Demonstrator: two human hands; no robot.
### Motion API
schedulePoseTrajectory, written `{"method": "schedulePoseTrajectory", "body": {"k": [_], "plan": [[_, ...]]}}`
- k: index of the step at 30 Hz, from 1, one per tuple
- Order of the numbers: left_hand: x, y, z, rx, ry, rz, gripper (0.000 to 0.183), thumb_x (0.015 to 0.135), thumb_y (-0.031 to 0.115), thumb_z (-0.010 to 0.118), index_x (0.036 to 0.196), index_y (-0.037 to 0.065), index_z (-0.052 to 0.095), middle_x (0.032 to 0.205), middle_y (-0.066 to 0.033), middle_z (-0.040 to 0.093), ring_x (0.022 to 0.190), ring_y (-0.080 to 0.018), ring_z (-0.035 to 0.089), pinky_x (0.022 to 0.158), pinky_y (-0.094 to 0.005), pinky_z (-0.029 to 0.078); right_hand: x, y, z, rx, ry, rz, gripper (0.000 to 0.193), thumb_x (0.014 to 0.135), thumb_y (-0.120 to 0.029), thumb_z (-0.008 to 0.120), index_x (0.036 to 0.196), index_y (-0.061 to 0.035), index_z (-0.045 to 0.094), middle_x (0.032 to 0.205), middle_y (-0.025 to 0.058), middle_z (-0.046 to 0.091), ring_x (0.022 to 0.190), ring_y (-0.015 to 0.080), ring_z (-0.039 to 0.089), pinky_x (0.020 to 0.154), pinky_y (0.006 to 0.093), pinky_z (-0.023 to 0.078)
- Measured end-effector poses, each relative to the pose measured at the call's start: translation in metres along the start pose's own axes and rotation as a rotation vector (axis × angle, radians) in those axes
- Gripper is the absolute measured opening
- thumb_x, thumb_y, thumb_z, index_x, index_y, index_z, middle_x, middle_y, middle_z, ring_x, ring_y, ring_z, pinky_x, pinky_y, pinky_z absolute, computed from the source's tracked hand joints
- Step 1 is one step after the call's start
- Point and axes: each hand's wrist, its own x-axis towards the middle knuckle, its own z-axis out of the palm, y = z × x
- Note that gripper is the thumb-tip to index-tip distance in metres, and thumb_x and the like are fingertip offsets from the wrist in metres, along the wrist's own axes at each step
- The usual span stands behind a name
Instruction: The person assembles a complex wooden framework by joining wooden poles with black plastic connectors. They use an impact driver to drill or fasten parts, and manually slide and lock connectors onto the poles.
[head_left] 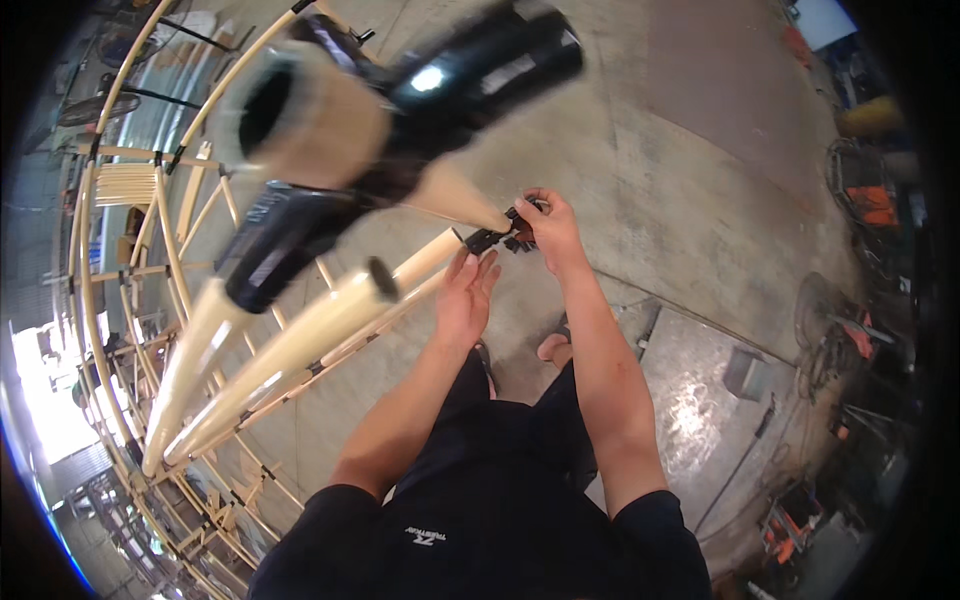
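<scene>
A cream-coated pipe [430,256] runs toward me, and a black pipe joint [484,241] sits by its end. My right hand [552,232] has its fingers curled round the far side of the black joint, where several small dark parts cluster. What lies under those fingers is partly hidden. My left hand [466,302] is held just below the joint, fingers stretched out and a little apart, close to the pipe. Whether its fingertips touch the joint I cannot tell. Another cream pipe slants down to the joint from above.
A large black joint [400,150] with cream pipe ends looms blurred close before me. An open pipe end [380,280] juts out at the left. Behind stands a frame of cream pipes [170,240]. A metal plate [690,390] lies at the right, with cables and orange tools beyond.
</scene>
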Motion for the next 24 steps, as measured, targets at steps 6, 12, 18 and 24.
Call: {"method": "schedulePoseTrajectory", "body": {"k": [6,12,18,24], "plan": [[0.006,0.002,0.024,-0.070,0.049,0.045,0.046,0.104,0.016,0.056,0.147,0.008,0.042,0.140,-0.0057,0.057,0.134,-0.0238,0.051,0.118,-0.0439,0.035,-0.007,-0.004,0.000,0.117,0.046,0.101,0.037,0.099,-0.027,0.068,0.127,-0.0049,0.057,0.103,0.0086,0.070,0.084,0.0191,0.069,0.072,0.0338,0.059],[0.013,-0.040,-0.035,-0.261,0.034,0.147,0.042,0.103,0.024,0.058,0.141,0.010,0.049,0.142,-0.0065,0.055,0.133,-0.0273,0.051,0.117,-0.0460,0.036,0.006,-0.011,0.012,0.171,-0.116,0.161,0.042,0.100,-0.023,0.069,0.135,-0.0027,0.058,0.103,0.0070,0.069,0.084,0.0139,0.065,0.069,0.0304,0.054],[-0.012,-0.042,0.007,-0.590,-0.245,0.226,0.038,0.102,0.034,0.057,0.133,0.011,0.060,0.130,-0.0116,0.064,0.117,-0.0297,0.062,0.105,-0.0495,0.049,0.010,-0.010,0.003,0.063,-0.165,0.200,0.050,0.098,-0.021,0.071,0.139,0.0018,0.052,0.110,0.0116,0.070,0.094,0.0151,0.067,0.071,0.0306,0.054],[-0.034,0.008,0.085,-0.412,0.246,0.220,0.043,0.104,0.021,0.059,0.145,0.009,0.049,0.143,-0.0056,0.056,0.130,-0.0227,0.053,0.108,-0.0417,0.042,-0.010,-0.003,-0.003,0.352,-0.153,0.164,0.045,0.100,-0.016,0.068,0.138,0.0003,0.050,0.112,0.0118,0.071,0.088,0.0183,0.070,0.069,0.0283,0.054]]}}
